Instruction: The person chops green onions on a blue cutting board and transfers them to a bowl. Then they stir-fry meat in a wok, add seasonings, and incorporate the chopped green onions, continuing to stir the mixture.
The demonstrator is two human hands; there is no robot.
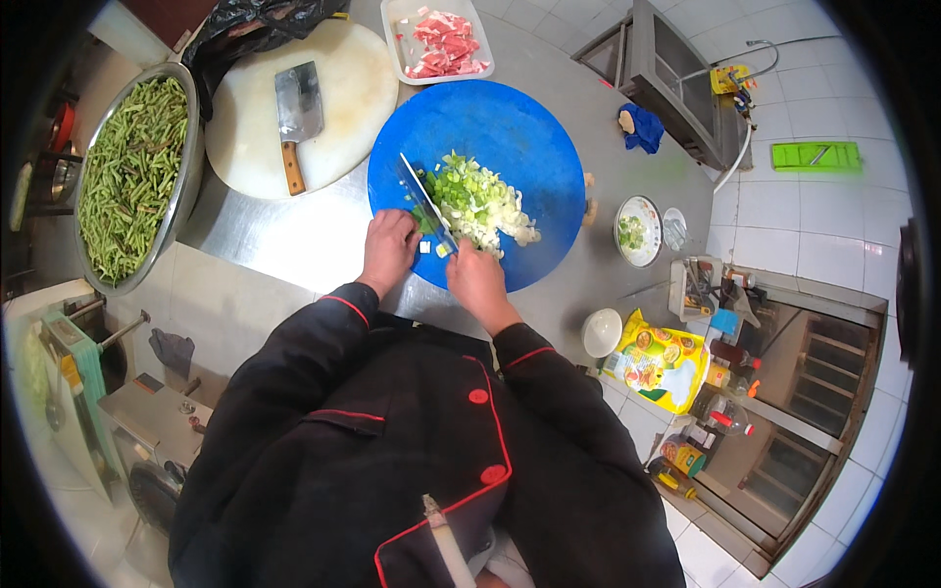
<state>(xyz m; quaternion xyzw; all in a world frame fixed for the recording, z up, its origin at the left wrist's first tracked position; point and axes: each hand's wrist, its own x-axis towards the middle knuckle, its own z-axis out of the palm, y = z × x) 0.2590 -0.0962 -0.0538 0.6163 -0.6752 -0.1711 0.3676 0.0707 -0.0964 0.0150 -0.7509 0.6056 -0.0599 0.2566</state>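
My right hand (474, 275) grips a kitchen knife (426, 198), its blade standing on edge on a round blue cutting board (537, 132). Just left of the blade, my left hand (390, 246) has curled fingers against green scallion pieces (423, 219); the fingertips are partly hidden. A heap of chopped scallion (478, 198), green on the left and white on the right, lies right of the blade. A few cut bits sit near the board's front edge.
A cleaver (301, 110) rests on a white round board (353, 81). Left stands a metal basin (192, 147) of cut green beans (132, 176). Behind is a tray of sliced raw meat (445, 44). Rightward are a scallion bowl (638, 231), a white bowl (601, 332) and a yellow bag (658, 360).
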